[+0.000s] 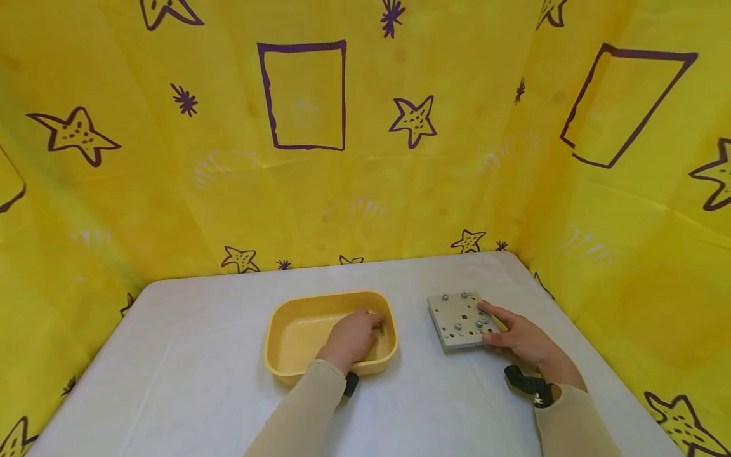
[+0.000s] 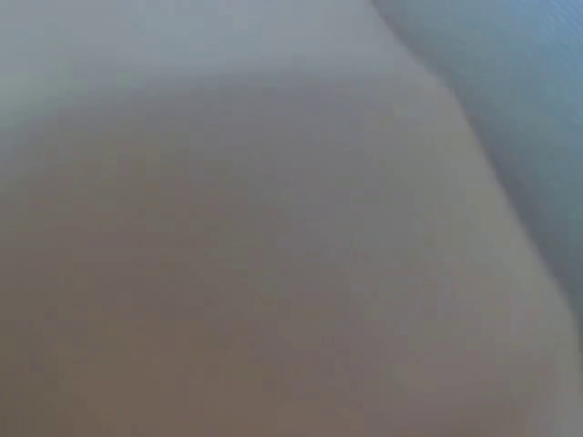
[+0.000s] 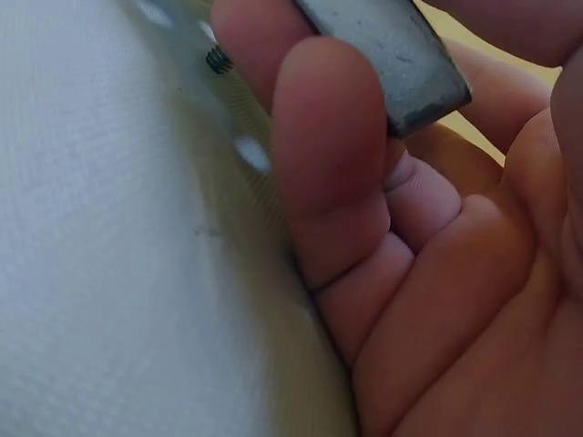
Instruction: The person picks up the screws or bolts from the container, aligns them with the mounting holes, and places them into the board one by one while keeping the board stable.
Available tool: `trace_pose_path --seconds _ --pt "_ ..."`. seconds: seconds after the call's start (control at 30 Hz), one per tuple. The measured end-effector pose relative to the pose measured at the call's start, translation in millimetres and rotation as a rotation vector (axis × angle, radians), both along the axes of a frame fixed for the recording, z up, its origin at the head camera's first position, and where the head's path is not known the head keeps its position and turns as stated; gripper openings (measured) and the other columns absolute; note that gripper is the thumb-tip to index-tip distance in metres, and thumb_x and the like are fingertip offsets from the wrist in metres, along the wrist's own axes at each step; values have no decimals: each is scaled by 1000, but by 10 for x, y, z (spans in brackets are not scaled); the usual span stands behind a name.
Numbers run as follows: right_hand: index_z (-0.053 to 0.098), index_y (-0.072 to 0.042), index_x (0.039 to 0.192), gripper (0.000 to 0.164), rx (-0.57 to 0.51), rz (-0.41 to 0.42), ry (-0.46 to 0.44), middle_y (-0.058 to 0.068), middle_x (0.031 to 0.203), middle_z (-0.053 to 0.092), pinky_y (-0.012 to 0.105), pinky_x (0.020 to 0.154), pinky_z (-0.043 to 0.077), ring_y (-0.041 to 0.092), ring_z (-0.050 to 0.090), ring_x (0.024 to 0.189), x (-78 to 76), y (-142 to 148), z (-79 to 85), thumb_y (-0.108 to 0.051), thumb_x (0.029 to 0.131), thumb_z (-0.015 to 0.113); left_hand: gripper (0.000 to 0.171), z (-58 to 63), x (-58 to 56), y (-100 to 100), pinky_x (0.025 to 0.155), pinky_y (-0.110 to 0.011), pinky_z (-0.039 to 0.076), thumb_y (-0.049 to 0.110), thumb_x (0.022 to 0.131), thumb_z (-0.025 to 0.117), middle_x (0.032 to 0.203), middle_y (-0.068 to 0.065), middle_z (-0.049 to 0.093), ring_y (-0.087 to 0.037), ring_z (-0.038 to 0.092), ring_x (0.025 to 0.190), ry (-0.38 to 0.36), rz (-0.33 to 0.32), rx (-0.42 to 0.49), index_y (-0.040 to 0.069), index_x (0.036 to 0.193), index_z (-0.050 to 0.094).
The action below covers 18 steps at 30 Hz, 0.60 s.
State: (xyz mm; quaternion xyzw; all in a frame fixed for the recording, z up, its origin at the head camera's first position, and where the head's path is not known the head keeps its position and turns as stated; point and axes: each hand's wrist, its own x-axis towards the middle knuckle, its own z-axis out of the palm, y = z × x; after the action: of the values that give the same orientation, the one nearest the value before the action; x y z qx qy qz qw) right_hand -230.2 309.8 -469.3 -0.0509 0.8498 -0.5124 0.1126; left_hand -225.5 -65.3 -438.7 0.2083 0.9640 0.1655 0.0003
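Observation:
In the head view my right hand [image 1: 522, 339] grips the right edge of a square grey metal plate [image 1: 457, 314], thumb near the front corner and a finger along the top. The plate has several holes, and several screws [image 1: 458, 326] stand in it. In the right wrist view the fingers curl under the plate's edge [image 3: 392, 64], and a threaded screw end [image 3: 219, 60] pokes out beside them. My left hand [image 1: 351, 336] reaches into the yellow tray [image 1: 294, 301], fingers bent down by small metal pieces [image 1: 381, 329] at its right end. I cannot tell whether it pinches one.
A white-covered table [image 1: 200, 355] lies under everything, with the tray left of the plate. Yellow cloth [image 1: 354, 190] with starfish drawings hangs behind and along both sides. Black straps [image 1: 528, 384] sit at the wrists. Blurred skin fills most of the left wrist view.

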Motion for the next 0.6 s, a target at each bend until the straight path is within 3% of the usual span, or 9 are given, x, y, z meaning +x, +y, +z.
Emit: trace_pose_path --seconds 0.2,0.43,0.6 --pt "42 -23 153 83 -3 -9 -5 17 157 27 31 83 43 34 37 121 -3 21 -43 -37 81 82 26 -40 10 47 80 -39 53 4 96 59 95 -5 63 -21 62 85 64 26 -53 17 111 76" --pt "40 -21 154 82 -49 21 -13 17 157 26 38 93 34 34 37 120 -22 15 -9 -34 84 80 20 -45 -37 33 62 -34 47 2 88 64 71 3 55 -15 50 64 122 64 -65 18 78 68" --pt "39 -19 155 83 -71 25 -34 19 158 23 35 90 38 35 37 119 -20 10 -11 -32 84 80 19 -38 -32 33 61 -36 49 5 92 64 70 2 56 -16 52 64 122 69 -76 16 76 64"
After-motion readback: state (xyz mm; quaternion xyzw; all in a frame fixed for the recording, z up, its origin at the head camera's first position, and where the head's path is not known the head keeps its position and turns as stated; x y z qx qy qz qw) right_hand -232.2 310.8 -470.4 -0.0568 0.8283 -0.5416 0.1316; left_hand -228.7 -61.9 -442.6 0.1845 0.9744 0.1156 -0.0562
